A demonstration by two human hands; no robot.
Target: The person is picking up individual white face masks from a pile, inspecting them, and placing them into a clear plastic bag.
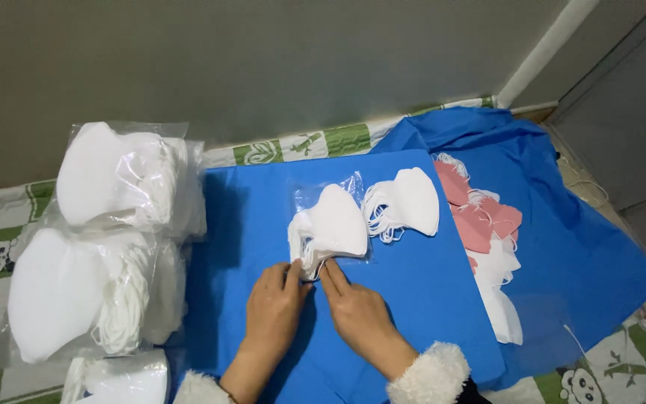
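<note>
A stack of folded white face masks [332,224] lies half inside a clear plastic bag [304,196] on a blue board [256,217]. My left hand [276,304] and my right hand [354,305] both pinch the stack's lower edge, fingertips side by side at the open end of the bag. A second loose stack of white masks [411,202] with elastic loops rests just to the right, untouched. Fluffy white cuffs show at both wrists.
Two big clear bags full of white masks [125,179] [76,292] stand at the left, a third at the bottom left [125,381]. Pink masks [480,217] and more white ones [499,292] lie on blue cloth [585,247] right of the board. A grey wall runs behind.
</note>
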